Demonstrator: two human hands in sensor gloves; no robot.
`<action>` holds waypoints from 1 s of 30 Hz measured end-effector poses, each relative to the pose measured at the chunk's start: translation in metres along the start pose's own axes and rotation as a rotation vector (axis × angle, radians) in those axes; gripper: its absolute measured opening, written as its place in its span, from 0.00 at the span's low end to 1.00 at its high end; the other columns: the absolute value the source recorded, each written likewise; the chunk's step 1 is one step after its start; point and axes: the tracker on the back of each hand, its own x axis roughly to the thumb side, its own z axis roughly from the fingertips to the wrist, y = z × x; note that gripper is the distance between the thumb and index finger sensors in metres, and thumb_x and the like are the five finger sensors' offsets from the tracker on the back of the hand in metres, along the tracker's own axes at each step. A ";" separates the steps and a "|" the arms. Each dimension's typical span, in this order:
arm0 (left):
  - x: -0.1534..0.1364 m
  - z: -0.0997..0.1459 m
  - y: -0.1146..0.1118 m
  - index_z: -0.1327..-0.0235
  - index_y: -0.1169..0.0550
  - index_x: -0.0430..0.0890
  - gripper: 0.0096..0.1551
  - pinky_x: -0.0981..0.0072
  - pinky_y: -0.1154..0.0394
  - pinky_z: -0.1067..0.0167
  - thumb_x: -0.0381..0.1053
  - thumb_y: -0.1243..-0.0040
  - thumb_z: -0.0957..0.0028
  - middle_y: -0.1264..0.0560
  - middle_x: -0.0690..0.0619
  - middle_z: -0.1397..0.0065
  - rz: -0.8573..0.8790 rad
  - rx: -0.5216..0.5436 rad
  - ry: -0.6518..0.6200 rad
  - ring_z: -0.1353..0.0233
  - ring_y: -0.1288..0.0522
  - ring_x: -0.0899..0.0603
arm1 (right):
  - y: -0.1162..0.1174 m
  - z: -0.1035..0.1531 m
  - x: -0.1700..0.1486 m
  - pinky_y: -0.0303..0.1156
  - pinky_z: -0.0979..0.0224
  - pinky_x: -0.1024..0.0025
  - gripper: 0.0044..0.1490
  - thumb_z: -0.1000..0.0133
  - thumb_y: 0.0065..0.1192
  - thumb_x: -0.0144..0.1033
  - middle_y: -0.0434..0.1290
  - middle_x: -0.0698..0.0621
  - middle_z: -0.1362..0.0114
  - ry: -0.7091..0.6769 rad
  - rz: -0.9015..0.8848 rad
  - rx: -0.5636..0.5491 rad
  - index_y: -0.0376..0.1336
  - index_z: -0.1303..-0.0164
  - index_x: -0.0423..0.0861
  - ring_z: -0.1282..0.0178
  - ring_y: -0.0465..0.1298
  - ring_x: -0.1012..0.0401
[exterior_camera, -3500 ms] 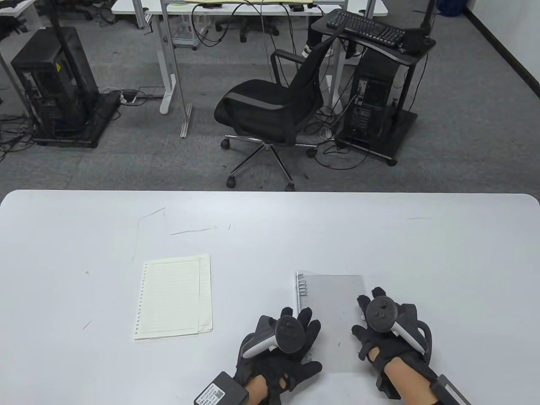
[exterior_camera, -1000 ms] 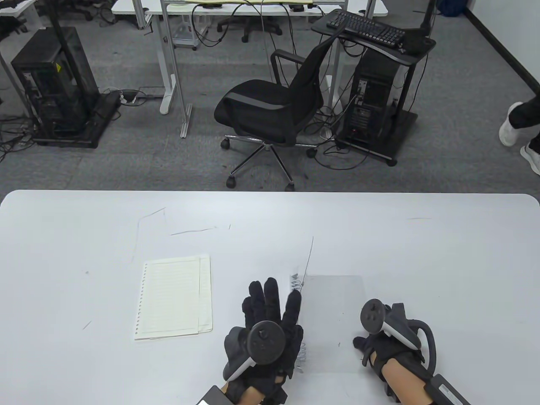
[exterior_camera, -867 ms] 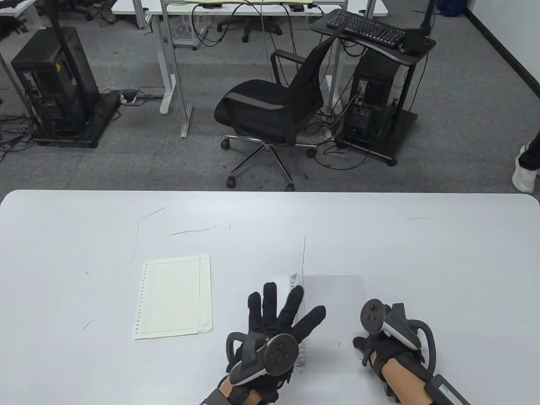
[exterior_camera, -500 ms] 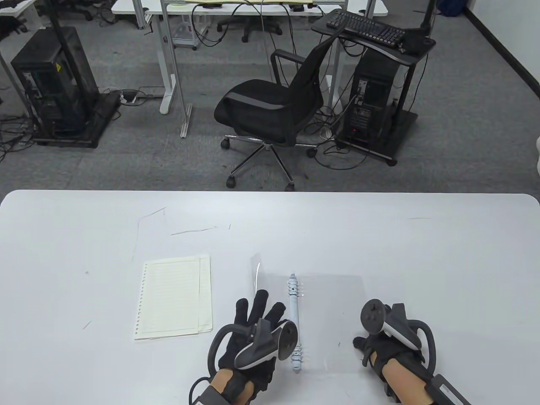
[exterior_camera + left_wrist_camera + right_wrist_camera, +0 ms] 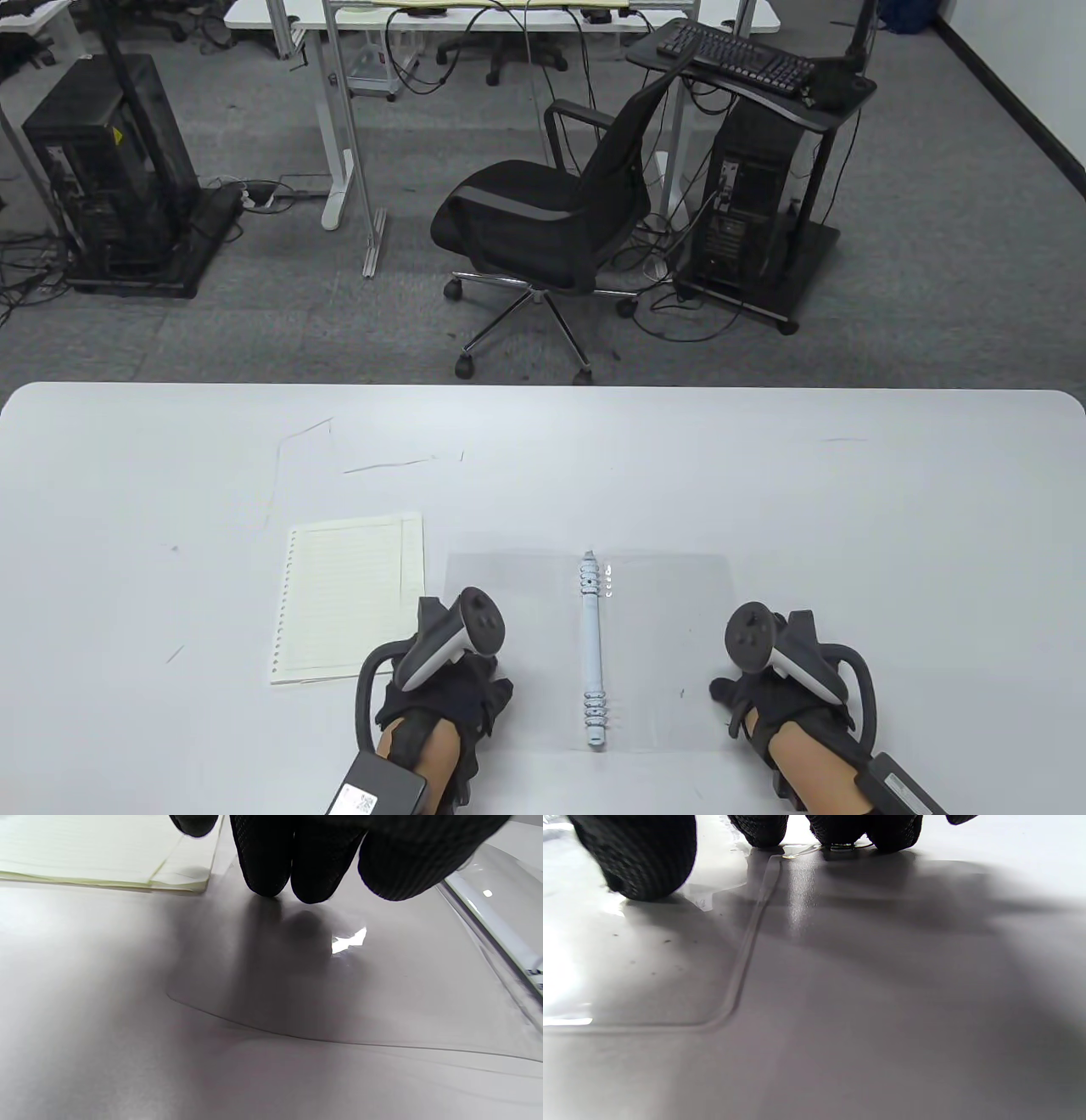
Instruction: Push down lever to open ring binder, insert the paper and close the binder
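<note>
The ring binder lies open and flat near the table's front edge. Its pale spine (image 5: 591, 649) carries ring groups near both ends, with a clear cover (image 5: 522, 586) to its left and another (image 5: 679, 611) to its right. My left hand (image 5: 458, 679) rests palm down on the left cover; in the left wrist view its fingertips (image 5: 292, 878) touch the clear sheet (image 5: 339, 993). My right hand (image 5: 751, 688) rests at the right cover's outer edge, fingertips (image 5: 840, 832) down on the edge (image 5: 742, 955). The lined paper stack (image 5: 348, 594) lies just left of the binder.
The white table (image 5: 543, 458) has faint pen marks at the back left. Beyond its far edge stand an office chair (image 5: 551, 221) and computer towers on the carpet.
My left hand lifted the clear front cover, swung it over to the left and laid it flat. The spine and rings now show. My right hand kept its place.
</note>
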 end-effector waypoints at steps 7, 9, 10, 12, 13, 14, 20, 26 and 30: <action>0.036 0.017 -0.003 0.24 0.42 0.67 0.40 0.38 0.61 0.27 0.70 0.44 0.49 0.59 0.59 0.13 0.062 0.115 -0.342 0.16 0.64 0.36 | 0.000 0.000 0.000 0.50 0.27 0.28 0.52 0.49 0.62 0.58 0.48 0.33 0.15 -0.002 -0.002 0.002 0.48 0.19 0.49 0.18 0.52 0.33; 0.049 0.019 -0.011 0.24 0.44 0.66 0.41 0.39 0.60 0.26 0.69 0.44 0.50 0.60 0.59 0.14 0.131 0.085 -0.487 0.16 0.63 0.36 | 0.000 0.000 0.000 0.50 0.27 0.28 0.52 0.49 0.62 0.58 0.48 0.33 0.15 -0.002 -0.002 0.002 0.48 0.19 0.49 0.19 0.51 0.33; 0.055 0.018 -0.016 0.24 0.44 0.66 0.41 0.39 0.59 0.26 0.69 0.44 0.50 0.59 0.60 0.14 0.157 0.072 -0.536 0.15 0.63 0.36 | 0.000 0.000 0.000 0.50 0.27 0.28 0.52 0.49 0.62 0.58 0.48 0.33 0.15 -0.002 -0.003 0.003 0.47 0.19 0.49 0.18 0.51 0.33; 0.066 0.017 -0.025 0.24 0.45 0.66 0.42 0.39 0.59 0.26 0.69 0.44 0.50 0.59 0.60 0.14 0.182 0.061 -0.580 0.16 0.63 0.37 | 0.000 0.000 0.000 0.50 0.27 0.28 0.52 0.49 0.62 0.58 0.48 0.33 0.15 -0.004 -0.001 0.003 0.47 0.19 0.49 0.19 0.51 0.32; 0.072 0.015 -0.031 0.24 0.46 0.66 0.43 0.40 0.60 0.26 0.70 0.44 0.51 0.60 0.60 0.14 0.178 0.063 -0.597 0.16 0.64 0.38 | 0.000 0.000 0.000 0.50 0.27 0.28 0.52 0.49 0.62 0.58 0.48 0.33 0.15 -0.004 -0.002 0.003 0.47 0.19 0.49 0.19 0.51 0.32; 0.076 0.012 -0.034 0.24 0.47 0.66 0.43 0.40 0.60 0.27 0.70 0.45 0.51 0.60 0.61 0.14 0.174 0.065 -0.606 0.16 0.65 0.39 | 0.000 0.000 0.000 0.50 0.27 0.28 0.52 0.49 0.62 0.58 0.48 0.33 0.15 -0.004 -0.002 0.004 0.47 0.19 0.49 0.19 0.51 0.32; 0.084 -0.004 -0.051 0.24 0.48 0.66 0.44 0.41 0.61 0.27 0.71 0.45 0.51 0.60 0.62 0.14 0.119 0.012 -0.551 0.17 0.66 0.40 | 0.000 0.000 0.000 0.51 0.27 0.28 0.52 0.49 0.62 0.58 0.48 0.33 0.15 -0.006 -0.004 0.006 0.47 0.19 0.49 0.19 0.51 0.32; 0.084 -0.009 -0.059 0.24 0.45 0.67 0.42 0.40 0.62 0.27 0.70 0.45 0.51 0.61 0.63 0.14 0.084 -0.004 -0.538 0.16 0.67 0.40 | 0.000 0.000 0.000 0.51 0.27 0.28 0.52 0.49 0.62 0.57 0.47 0.33 0.15 -0.006 -0.005 0.007 0.47 0.19 0.48 0.19 0.51 0.32; 0.085 -0.010 -0.062 0.24 0.47 0.68 0.42 0.39 0.63 0.27 0.70 0.46 0.50 0.62 0.65 0.14 0.081 -0.015 -0.536 0.17 0.69 0.40 | 0.000 0.000 0.000 0.50 0.27 0.28 0.52 0.48 0.62 0.57 0.47 0.33 0.15 -0.008 -0.004 0.011 0.47 0.19 0.48 0.19 0.51 0.32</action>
